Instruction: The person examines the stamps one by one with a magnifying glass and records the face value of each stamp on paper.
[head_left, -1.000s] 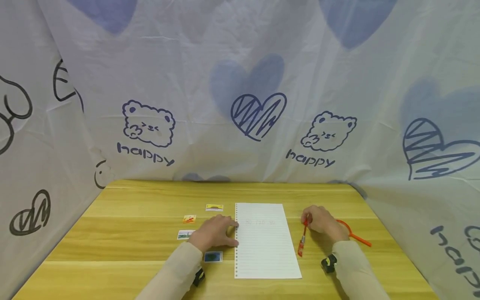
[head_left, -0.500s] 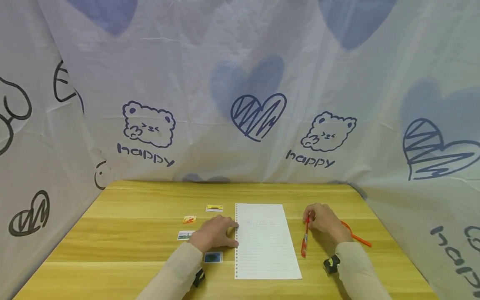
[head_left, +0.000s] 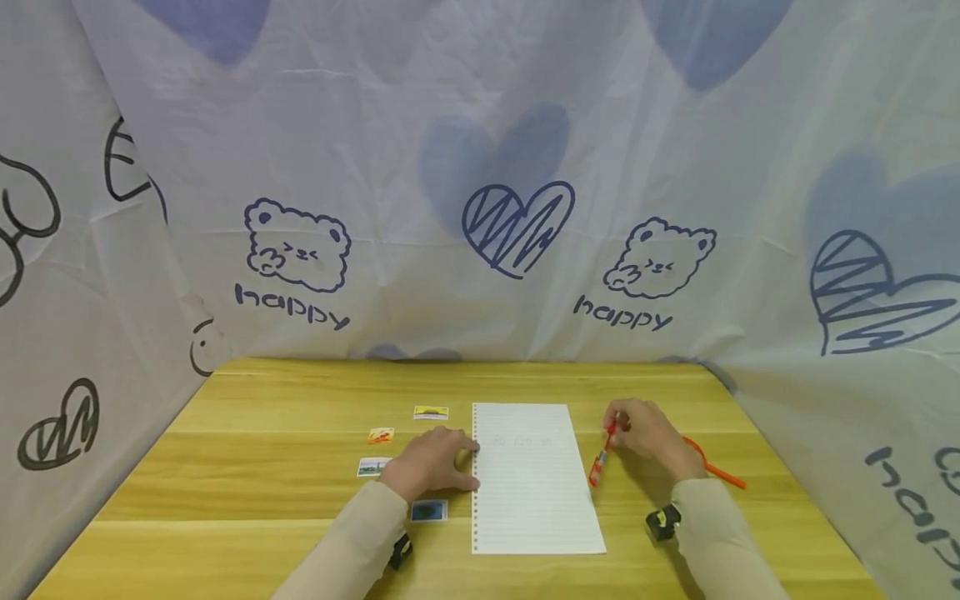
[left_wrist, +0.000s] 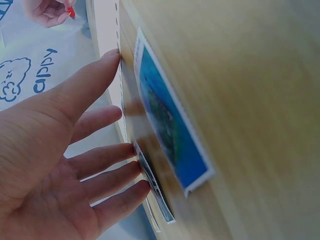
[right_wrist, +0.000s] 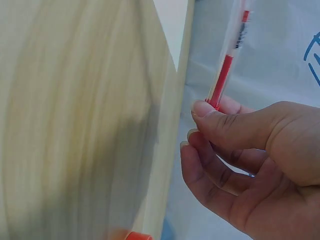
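A lined sheet of paper (head_left: pixel 536 500) with punched holes down its left side lies mid-table, faint figures written near its top. My left hand (head_left: pixel 429 463) rests at that holed edge, thumb and fingertips on it and fingers spread. Right of the sheet, my right hand (head_left: pixel 643 432) pinches a red pen (head_left: pixel 600 462) by one end between thumb and fingers. In the right wrist view the clear barrel of the pen (right_wrist: pixel 223 75) shows a red ink tube. Beside my left hand lies a blue stamp-like picture card (left_wrist: pixel 170 117).
Left of the sheet lie more small picture cards: a yellow one (head_left: pixel 431 412), a red-and-yellow one (head_left: pixel 381 436) and a green landscape (head_left: pixel 372 467), partly behind my left hand. An orange-red looped object (head_left: pixel 723 477) lies behind my right wrist. A printed cloth (head_left: pixel 420 333) hangs behind the table.
The pen in my right hand has swung, its lower end moving up and left toward the sheet. My left hand has stayed in place at the paper's edge.
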